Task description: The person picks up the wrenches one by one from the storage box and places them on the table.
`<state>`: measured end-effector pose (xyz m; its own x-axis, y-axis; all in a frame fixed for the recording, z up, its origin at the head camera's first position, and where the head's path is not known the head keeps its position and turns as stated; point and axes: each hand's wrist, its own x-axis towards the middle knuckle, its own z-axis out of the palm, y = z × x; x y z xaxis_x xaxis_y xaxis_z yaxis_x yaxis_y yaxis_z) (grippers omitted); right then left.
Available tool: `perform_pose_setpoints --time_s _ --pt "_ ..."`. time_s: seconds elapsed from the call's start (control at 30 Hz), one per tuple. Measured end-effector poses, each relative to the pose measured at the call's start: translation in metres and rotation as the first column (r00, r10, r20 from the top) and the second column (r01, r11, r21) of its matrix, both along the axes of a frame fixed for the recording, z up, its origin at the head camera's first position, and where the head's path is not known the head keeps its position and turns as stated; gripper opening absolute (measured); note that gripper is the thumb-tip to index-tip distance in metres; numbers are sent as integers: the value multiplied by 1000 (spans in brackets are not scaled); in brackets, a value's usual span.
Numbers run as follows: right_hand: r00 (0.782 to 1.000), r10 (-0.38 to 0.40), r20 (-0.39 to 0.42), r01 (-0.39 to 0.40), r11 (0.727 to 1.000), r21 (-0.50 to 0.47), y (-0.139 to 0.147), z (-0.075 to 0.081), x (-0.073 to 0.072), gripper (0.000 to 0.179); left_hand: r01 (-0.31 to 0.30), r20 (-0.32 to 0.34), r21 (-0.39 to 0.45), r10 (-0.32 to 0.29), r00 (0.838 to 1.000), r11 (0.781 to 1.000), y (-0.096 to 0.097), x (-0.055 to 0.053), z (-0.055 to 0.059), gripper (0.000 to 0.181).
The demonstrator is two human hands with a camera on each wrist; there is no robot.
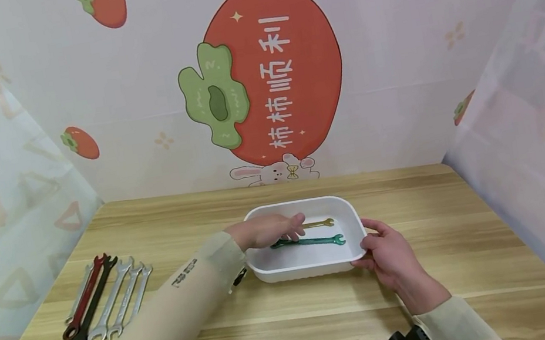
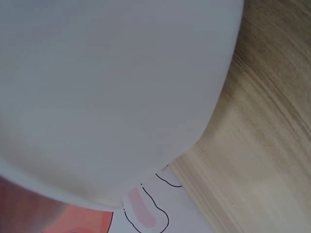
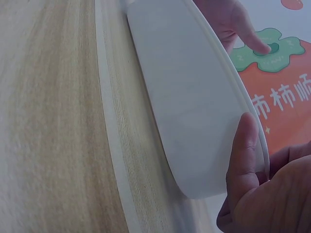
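Observation:
A white plastic bin [image 1: 299, 273], rectangular with rounded corners, sits on the wooden table. Inside it lie a teal open-end wrench [image 1: 316, 240] and a gold wrench [image 1: 320, 224], whose left part is hidden behind my left hand. My left hand [image 1: 267, 231] reaches over the bin's left rim, its fingers loosely extended above the left end of the teal wrench; whether they touch it I cannot tell. At the bin's right end, my right hand [image 1: 389, 252] grips the rim, with fingers on both sides of the wall. The bin's white wall [image 2: 112, 87] fills most of the left wrist view.
On the table's left side, several wrenches lie side by side: a red wrench [image 1: 86, 297], a black wrench [image 1: 95, 305] and silver wrenches [image 1: 113, 299]. A printed backdrop [image 1: 382, 117] rises behind the table's far edge, with sheets on both sides.

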<state>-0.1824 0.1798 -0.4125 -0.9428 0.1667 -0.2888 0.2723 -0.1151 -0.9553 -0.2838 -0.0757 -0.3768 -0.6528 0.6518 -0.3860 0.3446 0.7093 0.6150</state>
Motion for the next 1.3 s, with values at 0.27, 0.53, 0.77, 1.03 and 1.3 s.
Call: perform_pose_setpoints --time_s 0.27,0.53,0.77,1.03,1.3 --pt "1000 -8 2 8 1000 1 0 0 2 56 52 29 55 -53 998 997 1 2 -3 76" --pt "1000 -6 14 6 1000 -2 0 1 2 56 89 73 66 -93 993 994 3 9 -5 57" --pt "1000 1 14 -1 1000 -6 0 2 2 55 116 -63 29 -114 991 993 12 13 -19 74" --pt "1000 4 13 -3 1000 -10 0 1 2 56 127 -176 27 -120 977 992 16 11 -34 75" --pt "1000 3 -1 -3 1000 -6 0 1 1 57 241 -370 -79 -253 894 967 21 13 -34 56"
